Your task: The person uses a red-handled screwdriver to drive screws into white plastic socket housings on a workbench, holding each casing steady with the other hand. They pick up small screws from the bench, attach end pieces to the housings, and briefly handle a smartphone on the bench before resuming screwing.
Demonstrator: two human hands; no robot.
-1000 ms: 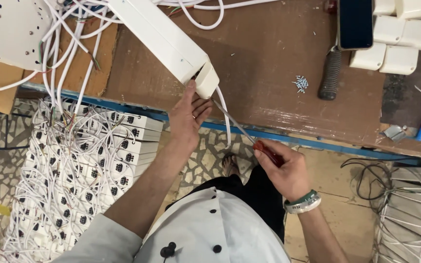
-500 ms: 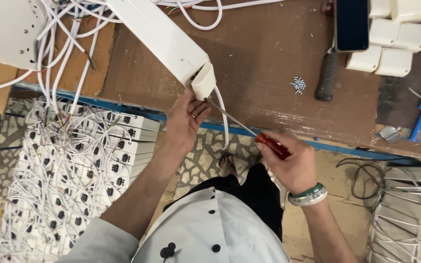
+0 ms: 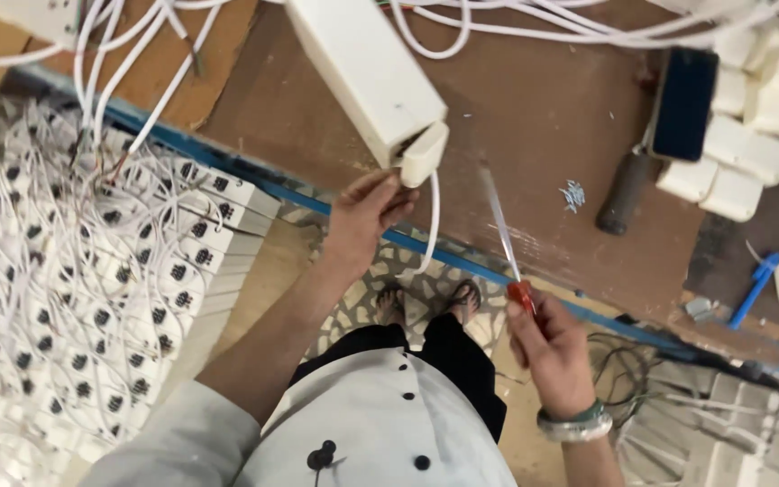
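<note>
Fingers of my left hand [image 3: 364,216] pinched the white power strip's [image 3: 367,77] end cap [image 3: 426,153] at twelve o'clock; my right hand [image 3: 552,352], at four o'clock, gripped a red-handled screwdriver [image 3: 508,257] pointing toward it.

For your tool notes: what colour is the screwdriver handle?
Red, on the screwdriver in the right hand; head view.

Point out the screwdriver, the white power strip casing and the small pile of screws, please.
screwdriver [image 3: 523,296]: head view, on the red handle above the right hand.
white power strip casing [image 3: 358,68]: head view, mid-body.
pile of screws [image 3: 572,194]: head view, its centre.
</note>
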